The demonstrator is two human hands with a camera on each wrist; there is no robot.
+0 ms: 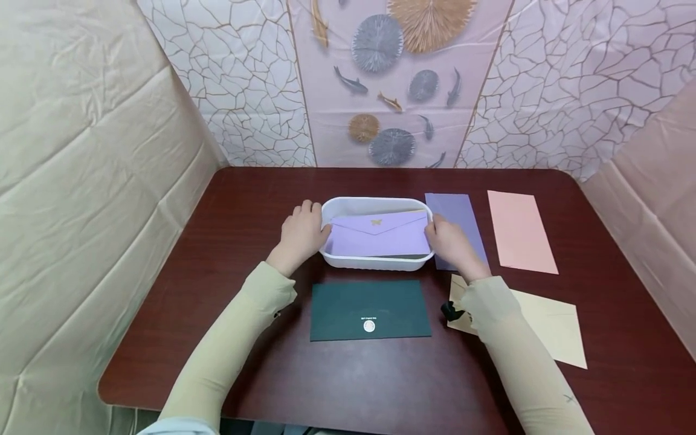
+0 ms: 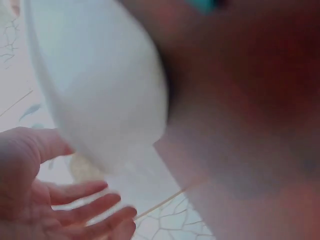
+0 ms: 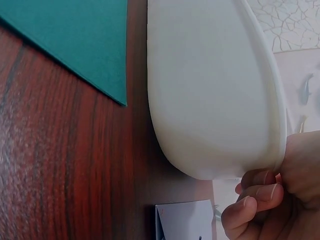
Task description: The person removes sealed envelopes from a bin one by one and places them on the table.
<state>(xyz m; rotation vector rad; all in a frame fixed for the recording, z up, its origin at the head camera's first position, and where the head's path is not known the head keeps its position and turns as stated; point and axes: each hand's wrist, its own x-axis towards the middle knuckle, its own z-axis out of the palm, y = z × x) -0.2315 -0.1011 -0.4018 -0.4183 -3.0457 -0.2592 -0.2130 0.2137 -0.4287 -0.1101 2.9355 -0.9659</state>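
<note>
A white plastic basket (image 1: 375, 263) stands mid-table, with a lavender envelope (image 1: 380, 238) lying inside, its flap bearing a small gold butterfly. At the basket's left end is my left hand (image 1: 302, 232). The left wrist view shows that hand (image 2: 70, 185) with its thumb at the rim and its other fingers fairly straight, apart from the wall. On the opposite end, my right hand (image 1: 450, 243) pinches the rim between thumb and curled fingers, as the right wrist view also shows. Other paper edges under the lavender envelope are mostly hidden.
A dark green envelope (image 1: 370, 302) lies in front of the basket. To the right are a purple envelope (image 1: 457, 211), partly covered by the right hand, a pink envelope (image 1: 522, 232) and a cream envelope (image 1: 549, 326) under the right forearm. A patterned cloth backs the table.
</note>
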